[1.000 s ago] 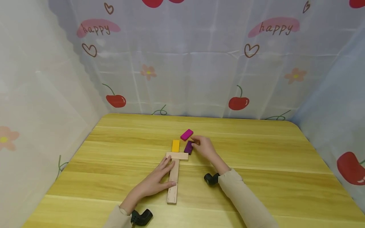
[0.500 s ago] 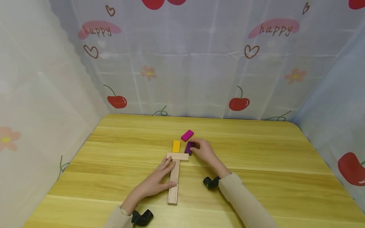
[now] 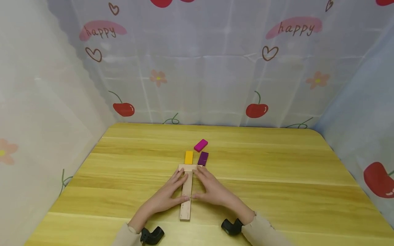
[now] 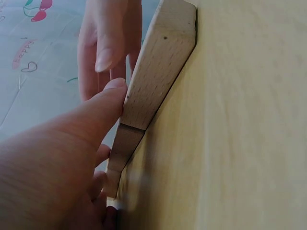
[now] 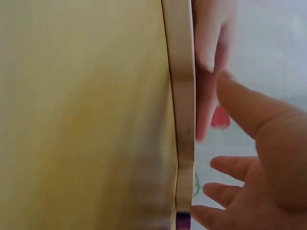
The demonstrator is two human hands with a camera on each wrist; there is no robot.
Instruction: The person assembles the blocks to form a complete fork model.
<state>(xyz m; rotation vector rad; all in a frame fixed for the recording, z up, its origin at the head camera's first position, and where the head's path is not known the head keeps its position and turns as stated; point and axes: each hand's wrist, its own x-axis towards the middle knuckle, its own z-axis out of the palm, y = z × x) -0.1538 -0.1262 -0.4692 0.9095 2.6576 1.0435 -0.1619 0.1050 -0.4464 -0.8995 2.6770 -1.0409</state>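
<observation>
Two pale wooden blocks, an upper one (image 3: 187,184) and a lower one (image 3: 185,212), lie end to end in a column on the table. A third pale block (image 3: 189,167) lies crosswise at the column's far end, making a T. My left hand (image 3: 166,194) rests along the column's left side, thumb near the joint and fingertips at the crosswise block. On the other side my right hand (image 3: 217,191) spreads its fingers, tips at the crosswise block's right end. Beyond that block lie a yellow block (image 3: 189,157) and a dark purple block (image 3: 203,158), also visible in the right wrist view.
A magenta block (image 3: 201,145) lies at a slant behind the purple one. Printed curtains (image 3: 197,85) stand behind the wooden table (image 3: 277,164) and at both sides. A black wrist device (image 3: 153,235) hangs at the left cuff, another (image 3: 231,227) at the right.
My right hand has left the purple block and come nearer, to the right side of the pale blocks. My left hand and the blocks stay almost where they were.
</observation>
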